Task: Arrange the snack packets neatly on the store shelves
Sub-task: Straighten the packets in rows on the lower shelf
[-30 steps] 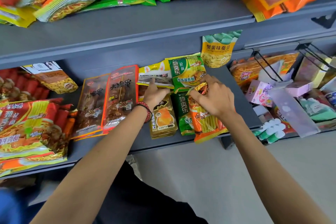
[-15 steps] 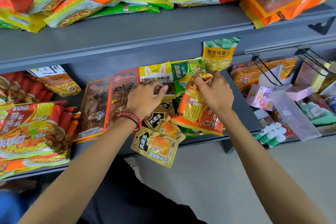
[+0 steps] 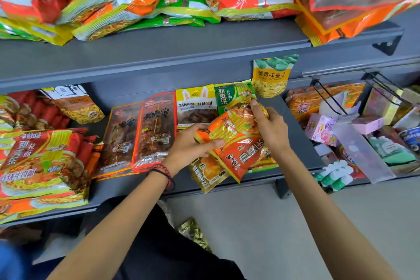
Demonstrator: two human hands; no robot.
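left hand moved onto orange packet | right hand fingers pinch top

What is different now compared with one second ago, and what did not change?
The right hand lifted the orange packet off the shelf, and the left hand left the yellow packet and took hold of the orange one's left end. A gold packet slid to the shelf's front edge. The long red packets stayed put.

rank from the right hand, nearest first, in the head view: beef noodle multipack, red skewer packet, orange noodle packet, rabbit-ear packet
1. orange noodle packet, gripped by the right hand
2. rabbit-ear packet, just left
3. red skewer packet, farther left
4. beef noodle multipack, far left
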